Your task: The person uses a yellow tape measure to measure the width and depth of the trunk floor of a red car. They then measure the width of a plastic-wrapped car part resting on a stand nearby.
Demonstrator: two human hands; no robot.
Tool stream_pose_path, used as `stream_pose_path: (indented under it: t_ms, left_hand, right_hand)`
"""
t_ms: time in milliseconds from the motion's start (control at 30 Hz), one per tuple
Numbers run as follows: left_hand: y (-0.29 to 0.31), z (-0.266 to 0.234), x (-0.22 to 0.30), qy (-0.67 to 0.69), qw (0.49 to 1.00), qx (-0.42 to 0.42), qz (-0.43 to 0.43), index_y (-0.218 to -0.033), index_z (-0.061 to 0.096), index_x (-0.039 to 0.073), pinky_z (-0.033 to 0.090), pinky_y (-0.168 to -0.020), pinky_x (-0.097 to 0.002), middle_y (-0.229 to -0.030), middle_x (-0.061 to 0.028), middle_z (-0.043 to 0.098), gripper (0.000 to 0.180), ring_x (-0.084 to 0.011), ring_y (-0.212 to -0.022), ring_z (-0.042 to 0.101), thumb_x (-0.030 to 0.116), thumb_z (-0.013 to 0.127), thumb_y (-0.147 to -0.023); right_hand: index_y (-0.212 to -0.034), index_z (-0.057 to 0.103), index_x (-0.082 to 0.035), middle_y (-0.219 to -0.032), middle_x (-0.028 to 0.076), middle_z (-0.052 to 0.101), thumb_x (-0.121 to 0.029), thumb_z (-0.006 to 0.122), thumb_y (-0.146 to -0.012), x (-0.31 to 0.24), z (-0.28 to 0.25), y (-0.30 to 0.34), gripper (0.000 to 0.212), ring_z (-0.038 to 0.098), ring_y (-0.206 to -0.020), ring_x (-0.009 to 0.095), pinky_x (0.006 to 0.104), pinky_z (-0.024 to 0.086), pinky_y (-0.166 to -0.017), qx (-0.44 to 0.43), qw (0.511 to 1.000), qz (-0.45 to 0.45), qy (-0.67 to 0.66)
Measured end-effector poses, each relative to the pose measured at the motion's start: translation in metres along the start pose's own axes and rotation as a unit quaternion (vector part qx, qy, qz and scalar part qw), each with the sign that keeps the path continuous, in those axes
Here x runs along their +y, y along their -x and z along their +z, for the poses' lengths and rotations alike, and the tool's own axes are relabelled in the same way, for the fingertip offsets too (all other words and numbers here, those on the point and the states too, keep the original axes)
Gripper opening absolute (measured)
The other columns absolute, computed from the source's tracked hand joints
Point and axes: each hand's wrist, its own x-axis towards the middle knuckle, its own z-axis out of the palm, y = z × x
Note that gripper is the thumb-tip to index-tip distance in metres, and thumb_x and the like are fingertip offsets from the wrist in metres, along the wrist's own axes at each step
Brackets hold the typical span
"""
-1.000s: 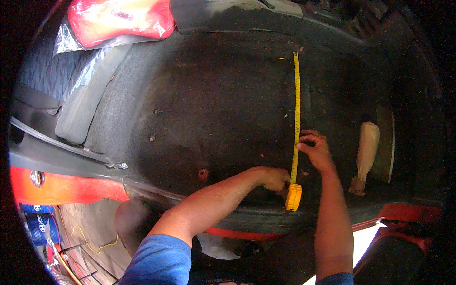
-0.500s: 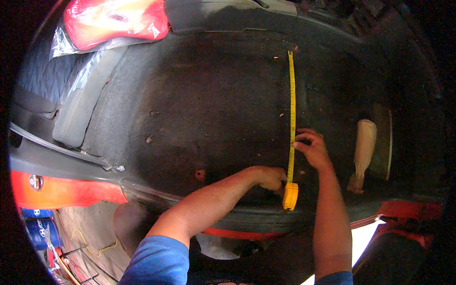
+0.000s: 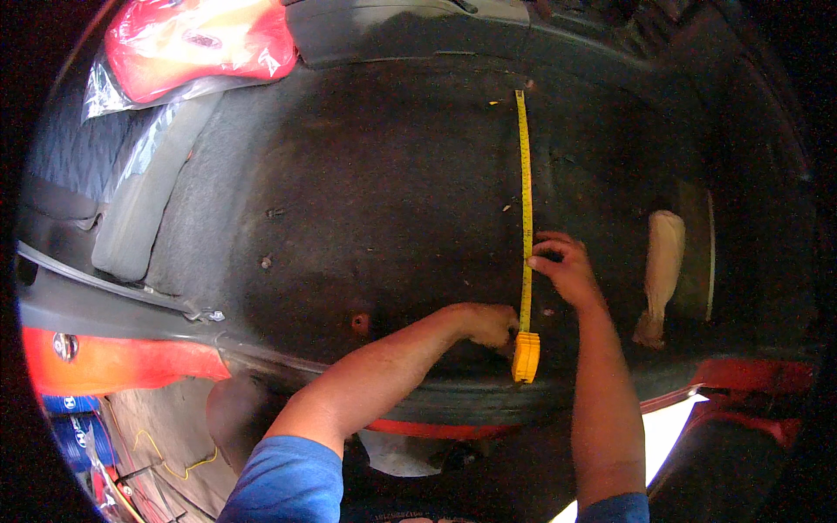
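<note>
A yellow tape measure lies across the dark carpet of a car's cargo area, its blade [image 3: 525, 174] drawn out in a straight line away from me. Its yellow case [image 3: 526, 357] sits at the near edge by the sill. My left hand [image 3: 493, 326] is closed beside the top of the case, its fingertips partly hidden where they meet it. On the other side, my right hand [image 3: 562, 261] has its thumb and forefinger apart, with the tips at the blade's right edge.
A tan, cloth-like long bundle [image 3: 665, 270] lies to the right. At the far left, a red item in clear plastic [image 3: 200, 52] rests above a grey seat back [image 3: 144, 209]. A red body panel [image 3: 131, 362] and blue cans [image 3: 78, 436] are at the lower left.
The whole view has shifted slightly, so the scene sits a little more to the left. Both hands and the tape measure keep nearly the same places relative to each other.
</note>
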Motion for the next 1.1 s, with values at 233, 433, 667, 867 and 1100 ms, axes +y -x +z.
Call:
stream_pose_path:
  t_ms: [233,433,667,867,1100]
  left_hand:
    - [-0.004,0.001,-0.005,-0.015,1.0,-0.002,0.022,-0.123,0.063,0.01,0.05,-0.091,-0.0453,-0.114,-0.0148,0.069,0.043,-0.0336,-0.107,0.064,0.02,0.071,-0.082]
    - [-0.005,0.003,-0.008,0.016,0.999,-0.016,0.033,-0.12,0.064,0.008,0.051,-0.088,-0.0441,-0.112,-0.014,0.07,0.04,-0.0311,-0.103,0.064,0.022,0.07,-0.083]
    - [0.004,-0.002,0.004,-0.011,1.0,-0.004,0.002,-0.116,0.067,0.008,0.05,-0.084,-0.041,-0.103,-0.0116,0.071,0.04,-0.0276,-0.097,0.064,0.025,0.075,-0.08]
    - [0.005,-0.004,0.003,-0.011,1.0,-0.016,0.022,-0.117,0.065,0.006,0.051,-0.086,-0.0448,-0.107,-0.0159,0.071,0.037,-0.0305,-0.098,0.065,0.023,0.068,-0.084]
    - [0.008,-0.005,0.006,0.012,0.999,-0.017,0.025,-0.117,0.065,0.007,0.051,-0.087,-0.0448,-0.108,-0.0161,0.071,0.037,-0.032,-0.099,0.065,0.023,0.068,-0.083]
  right_hand:
    - [-0.094,0.075,-0.015,-0.125,0.004,0.063,-0.015,0.084,-0.069,0.007,0.005,-0.004,0.027,0.046,-0.125,0.029,0.0429,0.033,-0.111,0.009,0.999,-0.016,-0.041]
    - [-0.094,0.076,-0.015,-0.124,0.005,0.064,-0.016,0.084,-0.069,0.0,0.003,0.001,0.026,0.048,-0.123,0.03,0.043,0.034,-0.11,0.019,1.0,-0.008,0.0]
    - [-0.092,0.076,-0.015,-0.123,0.005,0.065,-0.02,0.083,-0.069,-0.001,0.004,0.0,0.025,0.048,-0.123,0.031,0.0443,0.035,-0.108,0.023,0.999,-0.027,0.005]
    - [-0.092,0.076,-0.015,-0.123,0.006,0.065,-0.019,0.083,-0.07,0.001,0.005,-0.001,0.024,0.048,-0.123,0.03,0.0447,0.034,-0.109,0.023,0.999,-0.024,0.004]
    - [-0.093,0.075,-0.015,-0.125,0.006,0.063,-0.018,0.084,-0.07,0.007,0.007,-0.003,0.025,0.046,-0.126,0.03,0.0449,0.033,-0.111,0.016,1.0,-0.007,-0.001]
